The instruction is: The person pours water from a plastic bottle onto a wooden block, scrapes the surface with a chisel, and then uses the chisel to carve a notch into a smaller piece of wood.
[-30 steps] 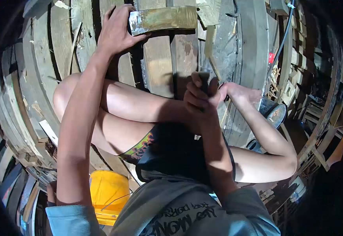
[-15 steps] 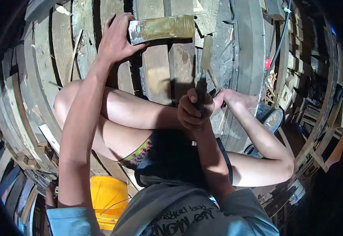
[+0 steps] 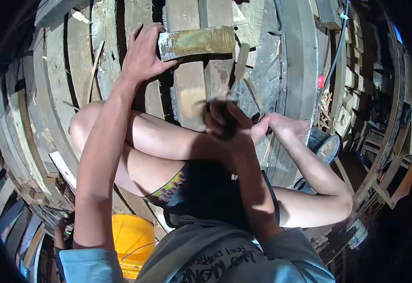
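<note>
A flat, brownish-yellow block (image 3: pixel 197 42) with a whitish left end lies across the planks at the top middle. My left hand (image 3: pixel 142 54) holds its left end, thumb along the near edge and fingers at the far side. My right hand (image 3: pixel 227 120) is wrapped round the dark handle of a long-bladed tool, somewhat blurred by motion. The tool's blade (image 3: pixel 241 63) points away from me, just right of the block and apart from it.
Wooden planks (image 3: pixel 187 96) with dark gaps form the floor. My crossed legs are close below my hands. A yellow bucket (image 3: pixel 132 236) stands at the lower left, a dark round container (image 3: pixel 327 147) at the right. A blue cable (image 3: pixel 336 52) runs at the upper right.
My right hand and the tool have moved slightly left, and the blade is tilted differently. The block and my left hand appear slightly lower in view, still together.
</note>
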`<state>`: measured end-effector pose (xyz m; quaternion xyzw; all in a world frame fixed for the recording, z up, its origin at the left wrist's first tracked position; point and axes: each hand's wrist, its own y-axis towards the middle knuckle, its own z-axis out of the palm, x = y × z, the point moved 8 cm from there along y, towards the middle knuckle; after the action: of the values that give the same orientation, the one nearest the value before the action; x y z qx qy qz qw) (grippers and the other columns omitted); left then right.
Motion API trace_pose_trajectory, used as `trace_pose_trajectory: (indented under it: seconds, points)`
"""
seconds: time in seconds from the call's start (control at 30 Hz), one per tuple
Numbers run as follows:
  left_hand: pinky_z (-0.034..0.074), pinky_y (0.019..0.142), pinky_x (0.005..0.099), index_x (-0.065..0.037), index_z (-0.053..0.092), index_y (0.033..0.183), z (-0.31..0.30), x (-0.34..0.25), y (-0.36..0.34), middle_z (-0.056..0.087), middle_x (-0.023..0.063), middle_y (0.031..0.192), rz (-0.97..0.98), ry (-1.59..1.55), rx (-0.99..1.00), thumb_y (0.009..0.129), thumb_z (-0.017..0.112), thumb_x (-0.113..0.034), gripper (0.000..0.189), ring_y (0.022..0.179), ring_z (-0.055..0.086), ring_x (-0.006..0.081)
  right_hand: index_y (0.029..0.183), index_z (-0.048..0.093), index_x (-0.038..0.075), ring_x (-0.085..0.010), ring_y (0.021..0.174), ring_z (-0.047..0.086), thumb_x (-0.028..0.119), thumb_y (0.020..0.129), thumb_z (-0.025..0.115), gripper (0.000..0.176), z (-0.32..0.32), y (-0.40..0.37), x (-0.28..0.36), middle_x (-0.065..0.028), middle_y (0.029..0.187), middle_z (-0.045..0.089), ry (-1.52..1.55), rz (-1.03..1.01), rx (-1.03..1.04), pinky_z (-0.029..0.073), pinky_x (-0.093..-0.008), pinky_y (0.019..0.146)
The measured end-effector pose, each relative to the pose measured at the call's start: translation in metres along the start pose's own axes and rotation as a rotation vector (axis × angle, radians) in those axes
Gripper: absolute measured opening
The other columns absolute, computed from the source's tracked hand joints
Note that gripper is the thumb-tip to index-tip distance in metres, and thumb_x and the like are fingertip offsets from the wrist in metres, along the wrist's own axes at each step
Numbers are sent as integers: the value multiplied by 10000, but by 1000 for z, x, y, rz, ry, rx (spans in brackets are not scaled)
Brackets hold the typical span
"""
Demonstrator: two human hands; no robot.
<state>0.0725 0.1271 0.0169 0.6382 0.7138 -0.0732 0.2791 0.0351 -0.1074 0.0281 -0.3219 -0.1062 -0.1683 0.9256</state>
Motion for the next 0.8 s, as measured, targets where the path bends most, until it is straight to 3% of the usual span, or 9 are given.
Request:
trace_pose_trajectory:
  seconds: [0.03, 0.1, 0.23, 0.3, 0.37, 0.57, 0.63, 0.67, 0.8]
  points:
    - [250, 1107, 478, -23, 458, 1195, 0, 1, -1, 564, 146, 1171, -1, 3, -3, 595, 828, -380, 791, 1166, 518, 296, 980, 587, 17, -112, 511, 487, 334, 946, 551, 321, 6, 5, 3, -22, 640, 455, -2, 1, 4, 414, -237, 445]
    - [250, 1109, 480, -22, 457, 1193, 1, 2, -1, 560, 145, 1180, -5, -6, 2, 591, 828, -376, 791, 1171, 516, 296, 890, 600, 39, -107, 533, 510, 269, 905, 614, 231, -17, 12, 30, -3, 611, 500, -511, -113, -542, 405, -230, 481]
    - [234, 1116, 487, -37, 454, 1241, 1, 3, -2, 548, 153, 1216, -11, -45, 1, 581, 822, -334, 812, 1219, 491, 307, 948, 645, -8, -158, 605, 625, 260, 888, 642, 274, -29, 39, 54, -63, 711, 624, -983, -258, -536, 487, -316, 528]
    - [249, 1110, 492, -23, 468, 1179, 0, 1, 0, 555, 147, 1196, -33, -26, 7, 575, 838, -365, 787, 1187, 510, 297, 921, 650, -21, -263, 632, 668, 247, 872, 640, 272, -33, 46, 51, -151, 726, 661, -965, -241, -581, 512, -367, 591]
    - [248, 1110, 494, -22, 470, 1180, 0, 1, 0, 553, 151, 1203, -23, -27, 7, 574, 837, -367, 788, 1193, 506, 298, 900, 654, -29, -405, 685, 653, 218, 843, 642, 254, -22, 55, 62, -250, 753, 654, -1462, -328, -654, 508, -432, 645]
    - [231, 1119, 477, -37, 452, 1240, 7, 5, -3, 547, 152, 1229, -17, -26, 26, 588, 815, -340, 805, 1245, 476, 292, 899, 679, -30, -471, 849, 625, 245, 804, 640, 294, -36, 36, 55, -299, 819, 641, -1644, -216, -913, 503, -496, 758]
    - [234, 1117, 476, -30, 459, 1231, 4, 4, -1, 548, 154, 1223, -24, -39, 24, 595, 813, -348, 795, 1244, 477, 294, 820, 652, -71, -462, 820, 633, 263, 804, 650, 334, -30, 26, 55, -312, 773, 629, -1785, -457, -927, 499, -493, 752]
    - [239, 1113, 479, -24, 473, 1213, 3, 4, -1, 556, 152, 1208, -31, -56, 14, 600, 812, -353, 774, 1236, 483, 295, 846, 646, -88, -464, 855, 631, 259, 810, 639, 349, -26, 30, 61, -323, 821, 633, -1641, -242, -920, 497, -501, 777]
    - [247, 1105, 487, -32, 493, 1166, 3, 3, 0, 568, 145, 1148, -11, -49, -2, 591, 813, -365, 738, 1184, 510, 303, 942, 653, -42, -473, 896, 620, 284, 826, 630, 347, -21, 46, 72, -315, 887, 638, -1712, -126, -856, 489, -513, 794]
